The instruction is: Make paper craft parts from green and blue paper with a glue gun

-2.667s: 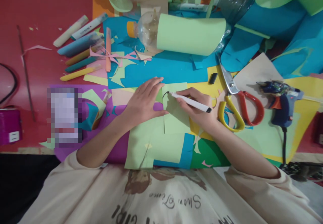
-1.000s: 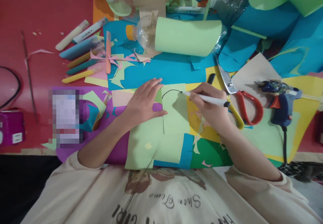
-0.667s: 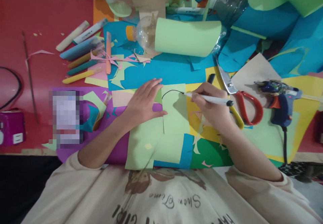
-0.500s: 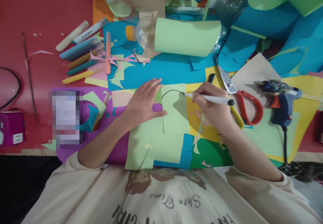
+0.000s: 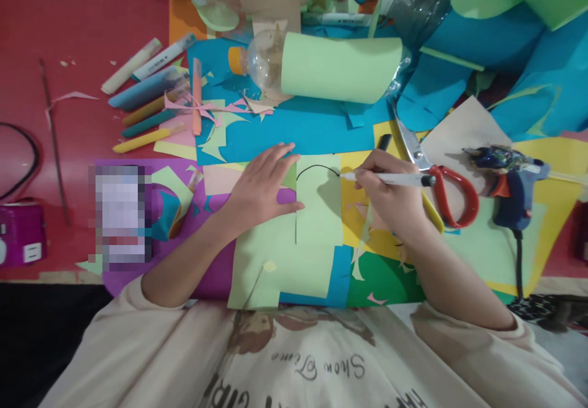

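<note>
at the right hand's (image 5: 392, 201) grip, a black line (image 5: 316, 165) on pale green paper (image 5: 321, 218)

just left of the grip, the pale green paper lies flat, the black line arching across its upper part and ending at the tip of the white marker (image 5: 400, 179). the right hand grasps this marker, thumb and fingers closed low on the barrel, likely for fine control. the left hand (image 5: 260, 187) grips nothing; it lies flat with fingers spread, its thumb over the paper's left edge, seemingly to steady the sheet. the black cap (image 5: 384, 143) lies just beyond the grip, perhaps to stay within reach. the scissors (image 5: 418, 158) rest just to the grip's right, partly covered by the hand, and the glue gun (image 5: 517, 193) lies farther right.

around the grip, yellow paper (image 5: 353, 225), blue paper (image 5: 294, 127) and purple paper (image 5: 218, 273) layer the red table (image 5: 128, 22). loose markers (image 5: 149, 86) and paper scraps (image 5: 223, 127) scatter beyond the left hand. well beyond the grip, a clear bottle (image 5: 264, 62) lies sideways in a pale green sleeve (image 5: 340, 68). little of the room shows.
</note>
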